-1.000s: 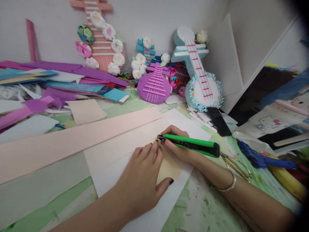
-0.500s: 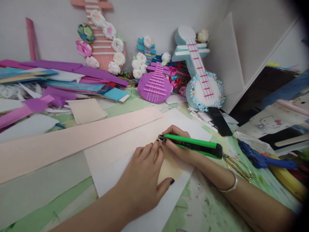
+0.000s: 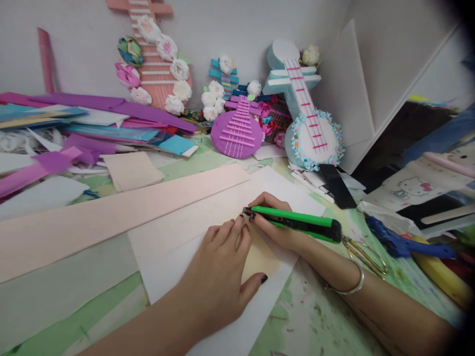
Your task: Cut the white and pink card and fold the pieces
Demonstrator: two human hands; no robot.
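Note:
A green and black utility knife is held in my right hand, its front end down at the paper. Flat on the sheets lies my left hand, fingers stretched out and thumb spread, fingertips close to the knife's front end. Under both hands are a white sheet and a pale cream piece, partly covered by my left hand. Whether the blade is out cannot be made out. Beyond my fingers a long pale pink strip runs across to the left.
Instrument-shaped crafts, one purple and one light blue, stand at the back. Coloured foam strips pile up on the left. To the right lie a black phone, gold-handled scissors and a blue tool.
Both hands and the knife stay in practically the same place. The whole view has shifted very slightly.

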